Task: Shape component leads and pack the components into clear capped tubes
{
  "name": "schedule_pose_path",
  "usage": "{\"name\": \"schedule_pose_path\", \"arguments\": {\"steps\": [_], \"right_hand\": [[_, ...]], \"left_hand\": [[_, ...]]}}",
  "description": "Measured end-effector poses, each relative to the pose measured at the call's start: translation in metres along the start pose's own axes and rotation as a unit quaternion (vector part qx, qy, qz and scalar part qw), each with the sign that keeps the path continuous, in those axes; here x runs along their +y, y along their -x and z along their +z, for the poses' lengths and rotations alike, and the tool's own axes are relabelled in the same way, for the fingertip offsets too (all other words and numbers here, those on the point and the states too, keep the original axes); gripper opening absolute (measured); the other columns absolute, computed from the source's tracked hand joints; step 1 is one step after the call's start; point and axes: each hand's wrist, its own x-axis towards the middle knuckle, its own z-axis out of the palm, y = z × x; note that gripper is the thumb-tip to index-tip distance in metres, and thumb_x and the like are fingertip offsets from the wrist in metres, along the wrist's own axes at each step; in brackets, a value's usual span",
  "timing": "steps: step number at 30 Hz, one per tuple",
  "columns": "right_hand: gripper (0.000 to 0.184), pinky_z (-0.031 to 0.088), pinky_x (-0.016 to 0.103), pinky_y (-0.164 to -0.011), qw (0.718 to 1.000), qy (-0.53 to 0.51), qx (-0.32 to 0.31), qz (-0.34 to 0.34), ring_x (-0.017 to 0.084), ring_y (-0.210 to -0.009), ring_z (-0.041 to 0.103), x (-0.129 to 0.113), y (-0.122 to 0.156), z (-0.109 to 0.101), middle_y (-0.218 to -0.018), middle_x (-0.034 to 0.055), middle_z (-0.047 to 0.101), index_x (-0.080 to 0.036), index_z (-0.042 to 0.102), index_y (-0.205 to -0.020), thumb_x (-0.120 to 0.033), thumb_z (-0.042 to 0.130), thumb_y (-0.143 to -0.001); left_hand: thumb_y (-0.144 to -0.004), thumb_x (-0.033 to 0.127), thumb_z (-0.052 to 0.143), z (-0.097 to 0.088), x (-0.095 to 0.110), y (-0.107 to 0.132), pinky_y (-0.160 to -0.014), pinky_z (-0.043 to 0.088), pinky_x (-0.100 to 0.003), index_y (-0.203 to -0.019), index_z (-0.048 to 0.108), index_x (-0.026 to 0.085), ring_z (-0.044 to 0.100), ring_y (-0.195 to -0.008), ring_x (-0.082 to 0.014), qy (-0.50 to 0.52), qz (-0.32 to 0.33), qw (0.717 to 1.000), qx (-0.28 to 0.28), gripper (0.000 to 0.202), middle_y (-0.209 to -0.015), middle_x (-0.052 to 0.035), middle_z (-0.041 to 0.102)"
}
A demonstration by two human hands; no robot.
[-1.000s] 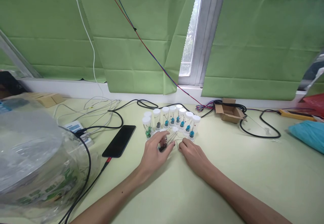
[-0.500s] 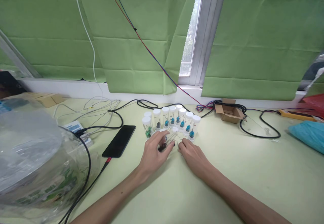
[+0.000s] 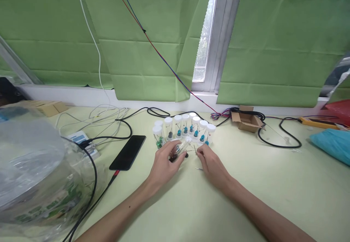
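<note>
My left hand [image 3: 164, 160] is closed around a clear tube [image 3: 182, 147] that lies tilted, with dark pieces near its lower end. In my right hand [image 3: 212, 163], thumb and fingertips pinch a small part with thin wire leads [image 3: 195, 148]; its body is mostly hidden by the fingers. A small dark piece [image 3: 186, 155] rests on the table between the hands. Just beyond them stand several clear vials with white caps [image 3: 178, 125] in an arc. Blue parts with long leads [image 3: 196, 133] show in some, and green parts [image 3: 159, 144] in those at left.
A black phone [image 3: 128, 152] on a cable lies left of my hands. A large clear plastic bag [image 3: 35, 176] fills the left side. Black cables [image 3: 153, 110] run along the back, near a small open cardboard box [image 3: 247, 121]. A blue bag [image 3: 330, 145] lies far right.
My right hand has lifted slightly and shifted right, with the thin leads now standing up from its fingertips. The tube in my left hand has turned a little. The whole view has shifted slightly.
</note>
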Motion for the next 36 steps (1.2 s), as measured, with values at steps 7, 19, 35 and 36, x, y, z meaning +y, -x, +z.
{"name": "schedule_pose_path", "arguments": {"steps": [7, 19, 35, 36], "right_hand": [[0.016, 0.039, 0.028, -0.063, 0.986, -0.135, 0.088, -0.035, 0.015, -0.067, 0.043, 0.0011, 0.0011, -0.0021, -0.078, 0.0007, 0.046, -0.021, 0.043, -0.085, -0.018, 0.036, -0.099], [0.018, 0.039, 0.027, -0.061, 0.981, -0.19, 0.039, -0.026, 0.014, -0.066, 0.043, -0.0016, 0.0038, -0.0029, -0.077, 0.0001, 0.046, -0.021, 0.044, -0.084, -0.019, 0.036, -0.1], [0.012, 0.045, 0.031, -0.073, 0.985, -0.154, 0.075, -0.021, 0.017, -0.08, 0.049, 0.001, 0.0005, -0.0018, -0.089, 0.0045, 0.051, -0.021, 0.049, -0.094, -0.021, 0.038, -0.099], [0.012, 0.045, 0.032, -0.074, 0.986, -0.151, 0.073, -0.024, 0.018, -0.081, 0.049, 0.0013, 0.0004, -0.0016, -0.089, 0.0047, 0.05, -0.021, 0.049, -0.094, -0.02, 0.038, -0.099]], "left_hand": [[-0.086, 0.033, 0.059, -0.0001, -0.0059, -0.0009, -0.059, 0.042, -0.027, -0.106, 0.064, 0.02, 0.05, -0.062, -0.0152, -0.031, -0.025, 0.997, -0.065, 0.024, -0.07, 0.0009, 0.054], [-0.087, 0.031, 0.06, -0.0016, -0.0056, -0.0015, -0.067, 0.045, -0.03, -0.115, 0.064, 0.02, 0.056, -0.073, -0.0182, -0.02, -0.023, 0.992, -0.121, 0.031, -0.081, -0.0027, 0.058], [-0.084, 0.032, 0.063, 0.0016, -0.0033, 0.0032, -0.064, 0.045, -0.029, -0.113, 0.065, 0.02, 0.055, -0.069, -0.0171, -0.004, 0.004, 0.987, -0.161, 0.031, -0.078, -0.0022, 0.058], [-0.083, 0.032, 0.063, 0.0019, -0.0024, 0.0035, -0.063, 0.044, -0.029, -0.112, 0.066, 0.02, 0.055, -0.068, -0.017, 0.0, 0.003, 0.986, -0.164, 0.031, -0.077, -0.0021, 0.058]]}}
